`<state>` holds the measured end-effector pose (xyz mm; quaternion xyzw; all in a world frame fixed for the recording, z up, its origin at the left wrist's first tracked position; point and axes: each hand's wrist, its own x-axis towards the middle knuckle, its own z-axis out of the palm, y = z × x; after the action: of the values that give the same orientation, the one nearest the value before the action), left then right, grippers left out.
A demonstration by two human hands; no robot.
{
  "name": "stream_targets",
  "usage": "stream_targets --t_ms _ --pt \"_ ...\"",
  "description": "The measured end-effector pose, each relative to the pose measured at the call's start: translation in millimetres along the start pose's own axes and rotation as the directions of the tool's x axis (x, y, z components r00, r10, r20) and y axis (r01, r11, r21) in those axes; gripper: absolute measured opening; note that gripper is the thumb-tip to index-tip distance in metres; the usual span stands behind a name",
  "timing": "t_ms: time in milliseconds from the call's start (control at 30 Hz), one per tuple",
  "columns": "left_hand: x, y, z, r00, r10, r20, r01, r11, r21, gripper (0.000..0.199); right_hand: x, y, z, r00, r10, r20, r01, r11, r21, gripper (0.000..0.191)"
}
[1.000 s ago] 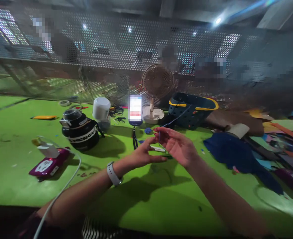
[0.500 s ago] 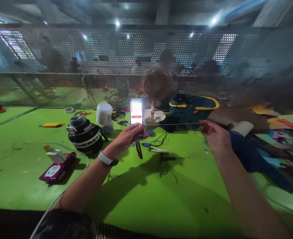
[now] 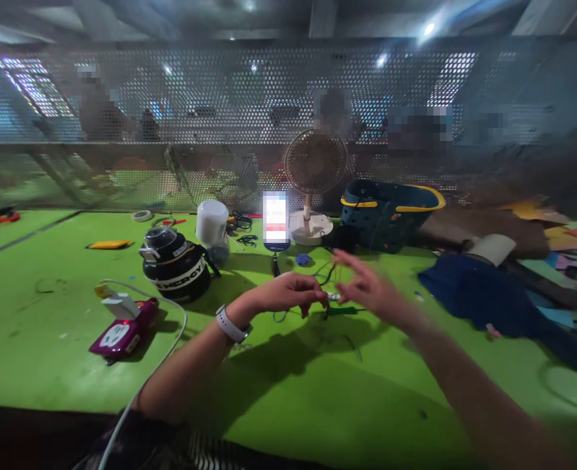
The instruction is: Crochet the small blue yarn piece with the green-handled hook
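My left hand [image 3: 296, 292], a pale watch on its wrist, is pinched closed over the middle of the table. A bit of thin bluish cord [image 3: 279, 318] loops out below its fingers. Close on the right, my right hand [image 3: 373, 295] is blurred, its index finger stretched out and the fingers apart. Beneath the hands lie a dark green tool [image 3: 342, 311] and, partly hidden, a pale pen-like piece [image 3: 334, 296]. A small coil of blue cord [image 3: 303, 260] rests beyond them.
Behind are a lit phone [image 3: 275, 219], a fan [image 3: 315, 163] and a dark basket [image 3: 386, 219]. On the left stand a black jug [image 3: 178, 271], a white jar [image 3: 212, 222] and a purple power strip [image 3: 124, 333]. Blue cloth [image 3: 479, 287] lies right.
The taut cord between my hands is no longer stretched. My right hand has moved left and its fingers have spread; my left hand has moved right and lower, nearer to me.
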<state>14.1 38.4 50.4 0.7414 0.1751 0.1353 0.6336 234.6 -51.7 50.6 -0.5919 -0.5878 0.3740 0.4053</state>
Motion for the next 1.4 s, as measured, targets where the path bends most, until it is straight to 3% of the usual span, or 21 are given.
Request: stream_targets --t_ms 33,100,267,400,500,600,733,867,1167,1400 --pt "0 -1 -0.6 1.0 -0.002 0.024 0.002 1.0 0.001 0.027 -1 -1 11 0.982 0.031 0.184 -0.049 0.995 0.09 0.06" --pt "0 -3 -6.5 1.0 -0.01 0.025 0.01 1.0 -0.001 0.028 1 3 18 0.973 0.065 0.221 -0.09 0.99 0.104 0.044" --pt "-1 -8 -32.6 0.998 -0.005 -0.062 0.005 1.0 -0.003 0.033 16 33 -23 0.995 0.093 -0.04 -0.087 0.987 0.137 0.048" --pt "-2 -9 -40.8 0.997 -0.014 -0.072 0.013 1.0 -0.01 0.037 25 52 -49 0.982 0.138 -0.13 -0.133 0.99 0.041 0.039" --pt "2 -13 -33.8 0.998 -0.039 -0.057 0.037 0.999 -0.025 0.042 26 52 -46 0.971 0.112 -0.21 -0.116 0.993 -0.004 0.032" --pt "7 -18 -18.4 0.997 -0.073 -0.002 0.073 0.997 -0.038 0.044 23 41 -24 0.966 0.053 -0.251 -0.048 0.999 0.026 0.05" --pt "9 -19 0.7 0.989 -0.099 0.106 0.105 0.993 -0.05 0.042 14 25 17 0.998 -0.006 -0.065 0.015 0.99 0.137 0.062" --pt "8 -19 3.8 0.985 -0.115 0.13 0.126 0.989 -0.081 0.037 6 23 42 0.987 0.011 0.159 -0.049 0.97 0.239 0.063" --pt "6 -22 -9.1 0.977 -0.187 0.106 0.197 0.976 -0.096 0.032 15 50 30 0.948 0.108 0.299 -0.219 0.904 0.367 0.041" --pt "7 -22 -10.6 0.978 -0.208 0.029 0.21 0.964 -0.166 0.03 9 44 28 0.893 0.09 0.442 -0.305 0.842 0.445 0.033"
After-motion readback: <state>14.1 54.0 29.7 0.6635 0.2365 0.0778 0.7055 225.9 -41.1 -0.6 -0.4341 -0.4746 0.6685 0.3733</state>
